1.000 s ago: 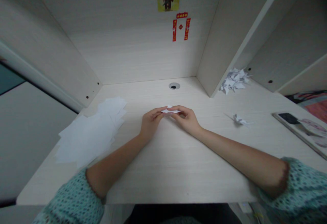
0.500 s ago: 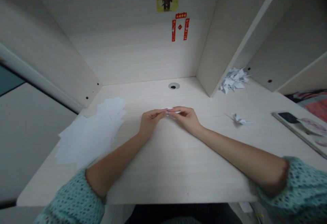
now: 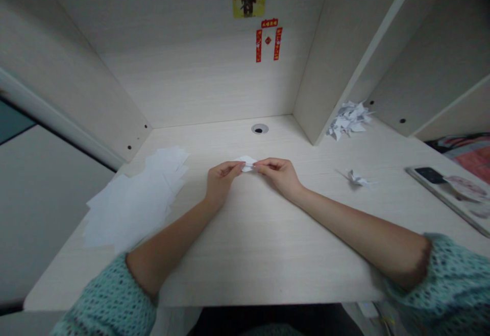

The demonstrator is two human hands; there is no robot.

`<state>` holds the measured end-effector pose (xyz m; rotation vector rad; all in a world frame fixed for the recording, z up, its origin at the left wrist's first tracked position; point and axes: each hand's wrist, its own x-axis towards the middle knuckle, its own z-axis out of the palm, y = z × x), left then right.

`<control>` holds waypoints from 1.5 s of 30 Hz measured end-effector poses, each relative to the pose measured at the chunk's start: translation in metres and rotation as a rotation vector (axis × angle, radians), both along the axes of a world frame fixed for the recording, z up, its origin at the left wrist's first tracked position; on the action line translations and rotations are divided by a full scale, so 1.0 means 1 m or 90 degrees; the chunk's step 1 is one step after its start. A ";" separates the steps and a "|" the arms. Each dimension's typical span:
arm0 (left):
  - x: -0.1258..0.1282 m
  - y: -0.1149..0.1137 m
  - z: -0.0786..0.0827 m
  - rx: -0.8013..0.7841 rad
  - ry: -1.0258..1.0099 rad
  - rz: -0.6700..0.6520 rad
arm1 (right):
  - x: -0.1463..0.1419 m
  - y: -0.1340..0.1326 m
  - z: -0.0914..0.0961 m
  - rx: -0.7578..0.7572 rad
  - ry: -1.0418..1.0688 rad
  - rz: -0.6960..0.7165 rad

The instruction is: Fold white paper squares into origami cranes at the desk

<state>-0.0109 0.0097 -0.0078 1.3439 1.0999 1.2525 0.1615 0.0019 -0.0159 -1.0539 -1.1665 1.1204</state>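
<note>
A small folded piece of white paper [image 3: 248, 162] is held between my two hands, above the middle of the desk. My left hand [image 3: 222, 178] pinches its left side between thumb and fingers. On the other side, my right hand [image 3: 280, 174] grips the right edge in the same way. The fingertips cover both ends of the paper, so only its middle shows. To the right of my right hand, a single folded paper crane [image 3: 357, 178] rests on the desk.
Loose white paper sheets [image 3: 133, 200] lie spread at the left. A heap of folded paper cranes [image 3: 350, 119] sits behind the upright divider [image 3: 325, 70]. At the right edge lies a phone [image 3: 451, 193]. A cable hole [image 3: 260, 128] is set near the back wall.
My left hand has shifted slightly left, away from my right hand. More of the folded paper shows between the fingertips now.
</note>
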 end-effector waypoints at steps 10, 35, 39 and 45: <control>0.003 -0.005 0.007 -0.028 -0.014 -0.031 | -0.002 -0.003 -0.001 0.054 -0.052 -0.045; 0.006 -0.008 0.009 -0.023 -0.018 0.036 | -0.004 -0.005 0.004 0.007 -0.027 -0.022; 0.006 -0.009 0.010 -0.020 -0.016 0.037 | -0.004 -0.005 0.005 0.006 -0.011 -0.014; 0.005 -0.007 0.009 -0.001 -0.014 0.050 | -0.004 -0.005 0.004 0.020 0.056 -0.008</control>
